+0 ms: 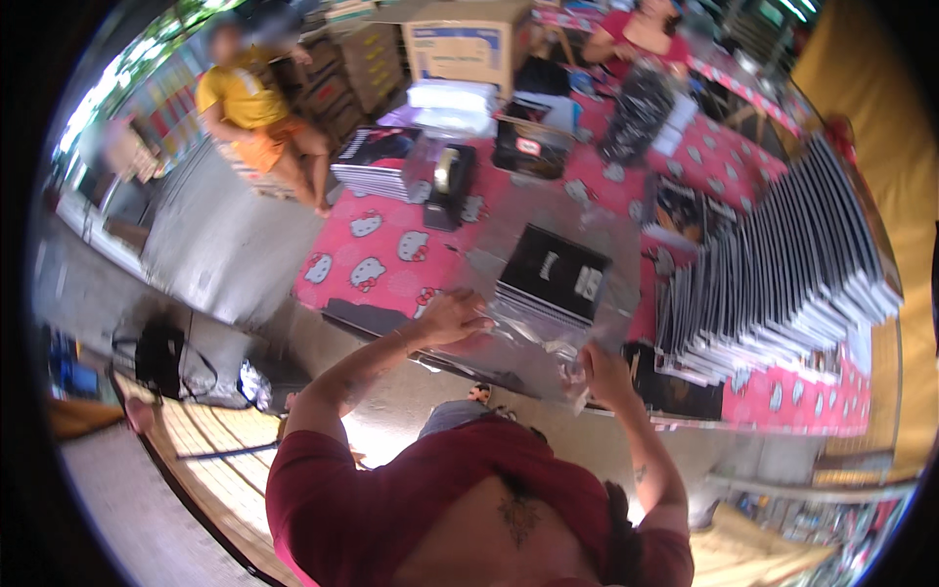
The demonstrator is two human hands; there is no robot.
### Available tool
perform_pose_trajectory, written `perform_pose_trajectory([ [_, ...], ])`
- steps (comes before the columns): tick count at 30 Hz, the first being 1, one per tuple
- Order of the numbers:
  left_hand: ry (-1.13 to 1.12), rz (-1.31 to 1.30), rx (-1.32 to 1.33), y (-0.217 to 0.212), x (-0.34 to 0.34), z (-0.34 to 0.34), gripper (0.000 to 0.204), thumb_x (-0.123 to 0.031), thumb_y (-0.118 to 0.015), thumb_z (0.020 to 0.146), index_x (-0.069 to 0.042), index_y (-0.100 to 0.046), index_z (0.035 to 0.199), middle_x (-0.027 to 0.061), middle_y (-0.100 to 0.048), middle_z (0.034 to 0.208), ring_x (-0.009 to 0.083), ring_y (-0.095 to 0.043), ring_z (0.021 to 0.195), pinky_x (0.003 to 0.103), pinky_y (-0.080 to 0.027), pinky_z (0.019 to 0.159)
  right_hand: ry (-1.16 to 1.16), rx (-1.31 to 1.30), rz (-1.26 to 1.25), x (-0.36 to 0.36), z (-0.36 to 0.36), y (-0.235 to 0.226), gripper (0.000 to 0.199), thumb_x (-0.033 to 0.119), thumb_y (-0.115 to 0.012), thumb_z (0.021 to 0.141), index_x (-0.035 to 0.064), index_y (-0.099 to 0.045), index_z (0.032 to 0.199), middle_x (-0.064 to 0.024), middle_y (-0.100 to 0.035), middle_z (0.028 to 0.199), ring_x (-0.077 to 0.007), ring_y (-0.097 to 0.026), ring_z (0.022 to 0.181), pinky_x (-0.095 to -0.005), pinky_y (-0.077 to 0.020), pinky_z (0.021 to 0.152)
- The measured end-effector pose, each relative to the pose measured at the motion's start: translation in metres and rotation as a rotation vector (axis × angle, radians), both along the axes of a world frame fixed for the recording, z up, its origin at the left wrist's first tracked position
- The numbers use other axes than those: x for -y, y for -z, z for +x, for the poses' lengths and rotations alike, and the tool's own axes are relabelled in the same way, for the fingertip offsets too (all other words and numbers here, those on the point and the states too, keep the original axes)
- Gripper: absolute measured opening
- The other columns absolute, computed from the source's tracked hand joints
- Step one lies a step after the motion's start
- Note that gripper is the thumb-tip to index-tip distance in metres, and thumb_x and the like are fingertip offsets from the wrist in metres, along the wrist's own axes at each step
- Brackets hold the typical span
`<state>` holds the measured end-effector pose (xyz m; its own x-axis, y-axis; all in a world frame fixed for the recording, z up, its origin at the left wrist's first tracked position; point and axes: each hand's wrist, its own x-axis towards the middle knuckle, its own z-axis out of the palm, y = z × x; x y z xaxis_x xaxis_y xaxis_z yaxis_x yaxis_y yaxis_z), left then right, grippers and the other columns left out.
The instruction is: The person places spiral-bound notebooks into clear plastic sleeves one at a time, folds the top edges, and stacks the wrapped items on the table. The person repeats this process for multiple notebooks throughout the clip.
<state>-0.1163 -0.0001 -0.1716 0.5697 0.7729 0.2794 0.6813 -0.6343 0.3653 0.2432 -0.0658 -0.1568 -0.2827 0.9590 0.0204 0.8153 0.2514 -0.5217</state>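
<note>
A small stack of black-covered books (554, 272) lies at the middle of the table, on or inside a clear plastic bag (611, 230) spread out around it. At the stack's near left, my left hand (452, 318) has its fingers curled at the edge of the plastic. My right hand (606, 375) is closed on a bunched part of the plastic at the table's near edge. Crumpled plastic stretches between the two hands, just in front of the books. Whether the plastic also covers the top of the stack I cannot tell.
A long leaning row of books (773, 274) fills the right side. A tape dispenser (448, 186) stands beyond the stack, beside more books (377, 161) and white packs (452, 108). A cardboard box (465, 49) is behind. Two people sit across: one left (249, 98), one far right (641, 39).
</note>
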Motion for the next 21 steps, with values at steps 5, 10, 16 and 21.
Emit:
perform_pose_trajectory([
  [5,-0.041,-0.404,0.125,-0.035,-0.037,-0.021,0.022,-0.025,-0.072,0.084,-0.006,-0.066,0.093,0.0097,-0.067,0.090,0.0230,-0.067,0.085,0.034,-0.053,0.075,-0.299,-0.077,-0.082,-0.001,0.016,-0.044,0.029,0.028,-0.073,0.084,0.0034,-0.059,0.091,-0.0148,-0.068,0.084,-0.0293,-0.068,0.077,-0.0411,-0.0522,0.070],
  [10,-0.094,-0.637,0.339,-0.035,-0.124,-0.030,0.024,-0.023,-0.065,0.092,-0.001,-0.066,0.098,0.0069,-0.069,0.091,0.0172,-0.068,0.087,0.032,-0.053,0.079,0.530,-0.958,-0.001,-0.051,0.078,-0.017,0.017,0.017,-0.065,0.092,0.0018,-0.064,0.100,-0.0022,-0.065,0.084,-0.0131,-0.063,0.081,-0.0283,-0.0492,0.072],
  [16,-0.295,-1.187,0.787,0.008,-0.135,-0.015,0.027,-0.027,-0.056,0.096,-0.001,-0.061,0.101,0.0139,-0.067,0.105,0.0254,-0.068,0.094,0.036,-0.054,0.087,0.437,-1.088,-0.254,-0.054,0.055,0.040,0.024,0.024,-0.064,0.093,0.0043,-0.059,0.106,-0.0050,-0.067,0.095,-0.0128,-0.065,0.081,-0.0268,-0.0495,0.075],
  [21,-0.285,-1.392,0.900,0.017,-0.144,0.005,0.022,-0.023,-0.054,0.095,-0.002,-0.054,0.098,0.0191,-0.063,0.112,0.0315,-0.064,0.105,0.043,-0.050,0.097,0.468,-1.176,-0.520,-0.074,0.049,0.048,0.021,0.022,-0.063,0.093,0.0045,-0.060,0.105,-0.0075,-0.068,0.096,-0.0145,-0.067,0.081,-0.0286,-0.0534,0.073],
])
